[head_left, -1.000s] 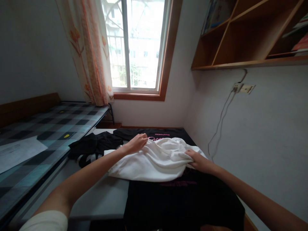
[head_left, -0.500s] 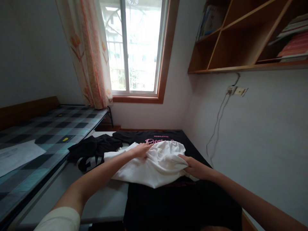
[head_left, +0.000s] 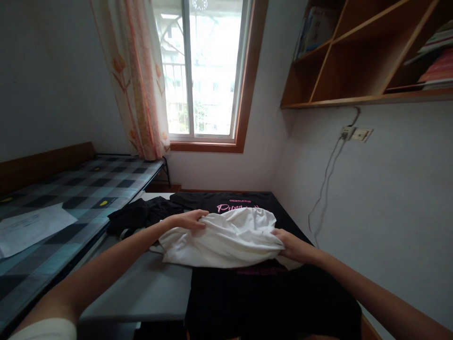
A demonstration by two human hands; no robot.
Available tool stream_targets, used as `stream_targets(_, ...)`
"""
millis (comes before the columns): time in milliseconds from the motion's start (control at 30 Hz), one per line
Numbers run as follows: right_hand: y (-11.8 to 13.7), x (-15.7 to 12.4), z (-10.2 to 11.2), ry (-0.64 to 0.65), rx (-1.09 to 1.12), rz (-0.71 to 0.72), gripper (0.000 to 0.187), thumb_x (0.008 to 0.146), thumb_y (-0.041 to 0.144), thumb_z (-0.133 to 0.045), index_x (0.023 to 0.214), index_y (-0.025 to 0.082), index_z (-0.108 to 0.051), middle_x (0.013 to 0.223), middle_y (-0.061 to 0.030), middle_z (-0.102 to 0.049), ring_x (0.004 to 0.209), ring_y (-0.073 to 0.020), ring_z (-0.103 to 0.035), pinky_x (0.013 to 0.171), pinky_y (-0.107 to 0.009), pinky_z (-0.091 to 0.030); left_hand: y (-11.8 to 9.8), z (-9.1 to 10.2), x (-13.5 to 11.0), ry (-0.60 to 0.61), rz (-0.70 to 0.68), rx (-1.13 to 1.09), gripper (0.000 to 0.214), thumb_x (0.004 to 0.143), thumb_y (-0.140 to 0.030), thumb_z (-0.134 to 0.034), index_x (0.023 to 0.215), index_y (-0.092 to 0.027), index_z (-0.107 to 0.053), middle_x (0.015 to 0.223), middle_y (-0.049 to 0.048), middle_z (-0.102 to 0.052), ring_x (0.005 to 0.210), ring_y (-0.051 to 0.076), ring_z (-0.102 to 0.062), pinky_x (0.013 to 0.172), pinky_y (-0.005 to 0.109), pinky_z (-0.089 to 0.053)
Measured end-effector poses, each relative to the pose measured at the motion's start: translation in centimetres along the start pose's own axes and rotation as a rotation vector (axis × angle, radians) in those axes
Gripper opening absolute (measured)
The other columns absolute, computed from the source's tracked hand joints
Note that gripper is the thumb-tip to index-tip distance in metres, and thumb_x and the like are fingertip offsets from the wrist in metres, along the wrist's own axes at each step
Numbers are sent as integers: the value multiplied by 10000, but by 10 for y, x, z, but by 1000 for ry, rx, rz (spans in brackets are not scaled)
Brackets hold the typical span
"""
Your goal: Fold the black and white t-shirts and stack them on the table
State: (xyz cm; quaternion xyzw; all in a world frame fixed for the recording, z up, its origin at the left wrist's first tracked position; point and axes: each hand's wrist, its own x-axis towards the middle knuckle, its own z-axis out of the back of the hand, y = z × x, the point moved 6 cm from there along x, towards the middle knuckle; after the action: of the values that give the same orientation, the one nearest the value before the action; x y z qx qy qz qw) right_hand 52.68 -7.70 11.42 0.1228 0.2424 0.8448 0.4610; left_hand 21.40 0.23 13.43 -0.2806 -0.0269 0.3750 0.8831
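Observation:
A bunched white garment [head_left: 226, 241] is stretched between my two hands above a black T-shirt with pink lettering [head_left: 272, 302]. My left hand [head_left: 191, 219] grips its upper left part, thumb and fingers closed on the cloth. At the right end, my right hand [head_left: 290, 244] pinches a fold, and a loose flap hangs below it. The black T-shirt is spread flat on the table, partly covered by the white garment. Another black garment [head_left: 141, 212] lies crumpled to the left of my left hand.
A white table [head_left: 141, 288] stands under the clothes. On the left is a bed with a checked mattress [head_left: 123, 170] and a paper sheet [head_left: 35, 226]. Wooden shelves [head_left: 357, 66] hang on the right wall, above a socket [head_left: 348, 133] with dangling cords [head_left: 325, 184].
My left hand has shifted left and now grips the white garment, pulling it straighter. My right hand keeps its hold. The view has turned slightly left.

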Motion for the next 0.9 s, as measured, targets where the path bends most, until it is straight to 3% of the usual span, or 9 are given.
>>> stream_targets(100,6,10,8,-60,155,26,317,855,380,-498,1012,174,-680,1032,-83,-686,978,-249,-612,925,-374,-473,4,-8,-29,143,84,67,520,660,-464,-714,1083,-174,-626,1059,61,-675,907,208,-622,781,265,-483)
stream_targets(200,22,13,-1,30,195,-6,412,811,436,-565,1126,184,-645,1088,-71,-673,1005,-245,-602,940,-356,-465,9,-30,-51,333,152,327,535,484,-433,-834,922,-164,-684,880,74,-699,800,252,-646,750,331,-508)
stream_targets(300,32,10,-28,283,103,-103,544,604,410,-764,1100,212,-657,1029,-36,-692,948,-251,-626,870,-330,-495,18,-35,-63,257,243,532,307,559,-291,-787,815,-148,-698,810,120,-695,776,291,-664,721,378,-518)
stream_targets(400,23,8,-44,425,-153,-267,352,525,290,-788,846,178,-700,826,-47,-697,771,-260,-650,724,-340,-521,29,-28,-68,142,312,535,174,681,-225,-646,819,-129,-692,863,173,-697,786,310,-673,693,397,-520)
stream_targets(500,21,22,-34,277,-268,-191,108,612,193,-667,713,154,-672,855,-95,-688,763,-246,-645,718,-340,-512,33,-15,-64,117,227,363,175,738,-207,-553,838,-136,-678,899,136,-705,817,277,-660,738,376,-515)
stream_targets(600,30,40,-15,126,-35,91,179,686,162,-531,799,169,-670,961,-77,-686,885,-212,-627,844,-332,-489,29,7,-60,50,52,21,230,792,-242,-500,931,-151,-659,982,60,-702,906,209,-628,822,295,-491)
stream_targets(700,21,56,14,-36,187,126,219,698,201,-488,848,175,-645,885,-47,-687,886,-210,-611,836,-335,-491,27,24,-61,77,-12,-164,315,792,-357,-563,1028,-160,-634,1022,25,-693,931,188,-613,806,244,-483)
stream_targets(800,5,70,55,-334,199,9,188,651,226,-500,801,177,-600,803,-34,-660,795,-200,-589,726,-298,-485,30,46,-58,41,113,40,356,691,-355,-697,1000,-187,-642,944,9,-698,893,198,-621,767,246,-475)
stream_targets(900,4,82,107,-681,128,-72,175,618,227,-497,776,189,-561,744,-18,-620,728,-183,-556,690,-285,-453,24,100,-48,-384,373,460,205,780,-260,-596,966,-184,-637,864,66,-683,875,246,-636,796,336,-462)
